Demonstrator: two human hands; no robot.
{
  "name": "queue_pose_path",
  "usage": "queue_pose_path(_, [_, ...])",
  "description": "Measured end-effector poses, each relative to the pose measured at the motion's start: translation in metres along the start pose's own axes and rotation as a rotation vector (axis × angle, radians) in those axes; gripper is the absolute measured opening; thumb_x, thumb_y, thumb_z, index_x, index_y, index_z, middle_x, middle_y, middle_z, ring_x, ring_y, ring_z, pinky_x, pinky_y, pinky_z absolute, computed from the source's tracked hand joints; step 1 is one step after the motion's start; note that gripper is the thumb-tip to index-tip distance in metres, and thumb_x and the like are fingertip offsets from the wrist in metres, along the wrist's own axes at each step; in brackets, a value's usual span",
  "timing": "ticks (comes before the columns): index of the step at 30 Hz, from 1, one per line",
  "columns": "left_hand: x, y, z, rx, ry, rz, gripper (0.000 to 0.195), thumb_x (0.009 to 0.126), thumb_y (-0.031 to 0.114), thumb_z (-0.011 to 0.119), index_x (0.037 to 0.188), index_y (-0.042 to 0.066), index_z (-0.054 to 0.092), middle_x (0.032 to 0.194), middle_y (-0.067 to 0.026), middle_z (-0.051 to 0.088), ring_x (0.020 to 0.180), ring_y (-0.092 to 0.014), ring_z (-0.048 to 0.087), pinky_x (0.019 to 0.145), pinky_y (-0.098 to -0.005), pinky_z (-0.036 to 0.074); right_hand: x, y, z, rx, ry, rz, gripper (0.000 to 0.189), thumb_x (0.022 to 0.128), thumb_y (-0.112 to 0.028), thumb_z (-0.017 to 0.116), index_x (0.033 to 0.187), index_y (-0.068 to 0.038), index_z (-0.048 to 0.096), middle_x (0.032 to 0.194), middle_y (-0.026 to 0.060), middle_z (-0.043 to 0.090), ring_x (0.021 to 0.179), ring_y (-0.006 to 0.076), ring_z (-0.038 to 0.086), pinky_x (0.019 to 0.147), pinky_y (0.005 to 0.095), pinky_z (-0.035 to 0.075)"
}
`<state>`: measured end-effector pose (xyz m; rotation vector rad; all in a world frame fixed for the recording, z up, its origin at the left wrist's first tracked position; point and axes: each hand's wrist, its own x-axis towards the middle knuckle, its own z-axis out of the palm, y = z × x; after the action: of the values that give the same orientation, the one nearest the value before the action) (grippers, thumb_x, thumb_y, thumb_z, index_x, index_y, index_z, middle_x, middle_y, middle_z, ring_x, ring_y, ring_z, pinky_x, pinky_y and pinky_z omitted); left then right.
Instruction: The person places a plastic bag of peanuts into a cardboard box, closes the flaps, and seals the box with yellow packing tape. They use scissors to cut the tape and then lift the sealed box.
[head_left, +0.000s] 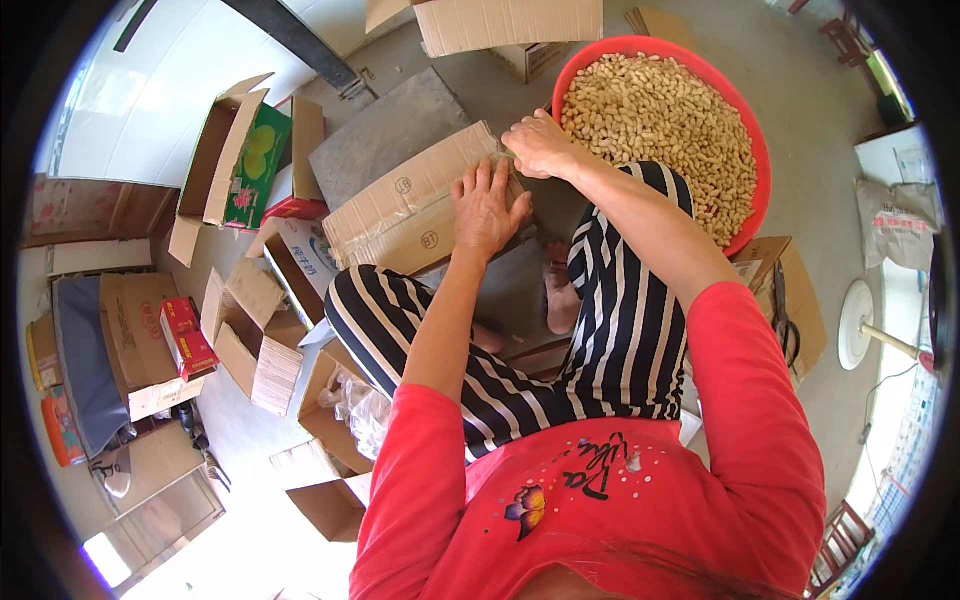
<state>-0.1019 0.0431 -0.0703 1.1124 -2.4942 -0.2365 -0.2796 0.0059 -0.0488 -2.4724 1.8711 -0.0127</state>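
A long brown cardboard box (390, 199) lies closed before my knees, bearing printed round marks. My left hand (487, 206) rests flat on its right part with the fingers spread. At the box's upper right end, my right hand (538, 144) is curled around a small yellowish thing, mostly hidden by the fingers; I cannot tell what it is. Just right of that hand stands a large red basin (763, 172) heaped with unshelled peanuts (656, 109). A dark flat slab (390, 135) lies behind the box.
Open cardboard boxes (259, 330) crowd the floor at left, one holding clear plastic bags (360, 412). A green carton (259, 169) stands at upper left, another box (510, 26) at the top. Black-handled scissors (785, 326) lie on cardboard at right. A white round-based stand (855, 325) is farther right.
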Motion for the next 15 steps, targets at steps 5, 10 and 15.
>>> queue_pose_path(5, [0.000, -0.001, 0.001, -0.003, -0.013, -0.004, 0.065, 0.085, 0.046, 0.059, 0.136, 0.008, 0.047, 0.137, -0.0186, 0.045, 0.128, -0.034, 0.039, 0.105, -0.0488, 0.029, -0.001, 0.001, -0.002, 0.000, -0.004, -0.004, 0.016, 0.074, -0.014, 0.061, 0.087, -0.010, 0.069, 0.092, 0.0091, 0.070, 0.096, 0.0251, 0.064, 0.086, 0.0391, 0.041])
queue_pose_path(10, [0.001, 0.001, 0.000, -0.004, -0.036, -0.013, 0.065, 0.085, 0.046, 0.059, 0.136, 0.007, 0.046, 0.137, -0.0183, 0.045, 0.129, -0.034, 0.039, 0.104, -0.0491, 0.029, 0.002, 0.001, -0.003, -0.024, -0.044, 0.003, 0.017, 0.074, -0.014, 0.060, 0.088, -0.011, 0.069, 0.094, 0.0084, 0.070, 0.097, 0.0243, 0.064, 0.087, 0.0389, 0.040])
queue_pose_path(15, [0.000, -0.002, 0.002, 0.010, -0.023, 0.004, 0.064, 0.085, 0.046, 0.059, 0.136, 0.008, 0.046, 0.138, -0.0180, 0.045, 0.128, -0.034, 0.038, 0.104, -0.0489, 0.029, 0.008, 0.029, -0.013, -0.195, -0.049, 0.152, 0.016, 0.076, -0.014, 0.060, 0.089, -0.011, 0.069, 0.096, 0.0076, 0.070, 0.098, 0.0234, 0.064, 0.088, 0.0388, 0.040])
